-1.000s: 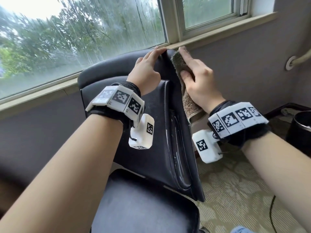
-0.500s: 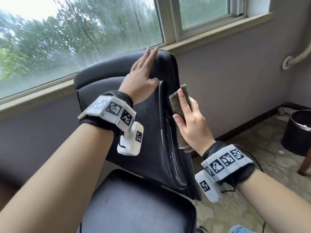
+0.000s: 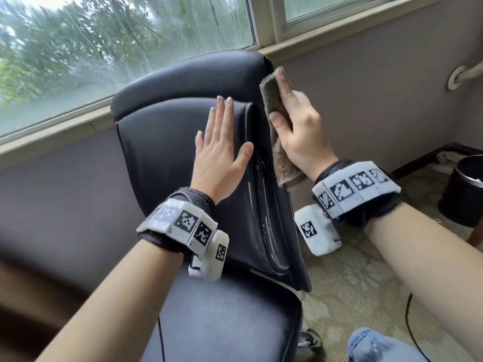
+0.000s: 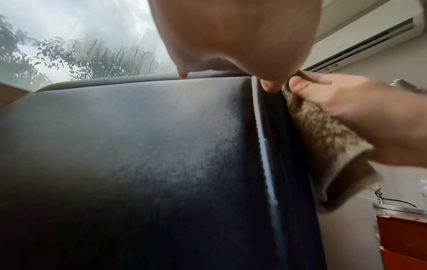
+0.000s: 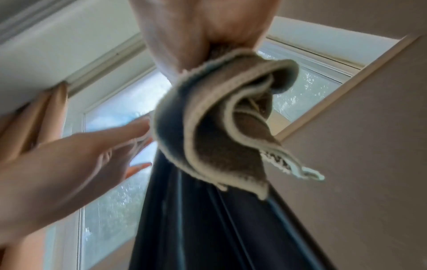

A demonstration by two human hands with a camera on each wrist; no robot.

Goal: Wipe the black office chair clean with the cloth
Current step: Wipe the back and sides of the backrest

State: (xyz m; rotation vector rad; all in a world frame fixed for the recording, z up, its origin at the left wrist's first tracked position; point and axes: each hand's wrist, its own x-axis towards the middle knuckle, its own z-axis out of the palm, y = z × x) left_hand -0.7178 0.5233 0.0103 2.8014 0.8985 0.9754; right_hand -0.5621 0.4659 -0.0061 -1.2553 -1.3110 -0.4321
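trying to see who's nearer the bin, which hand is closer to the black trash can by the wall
Right. The right hand, holding the cloth at the chair's side edge, is on the trash can's side; the left hand lies flat on the backrest, farther away.

Chair (image 3: 183,142) — smooth glossy leather; cloth (image 3: 273,97) — rough terry.

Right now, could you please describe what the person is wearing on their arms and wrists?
Both forearms are bare, no sleeves. Each wrist carries a black strap under a white band of black-and-white square markers, and a white camera block, also marked, hangs below each wrist.
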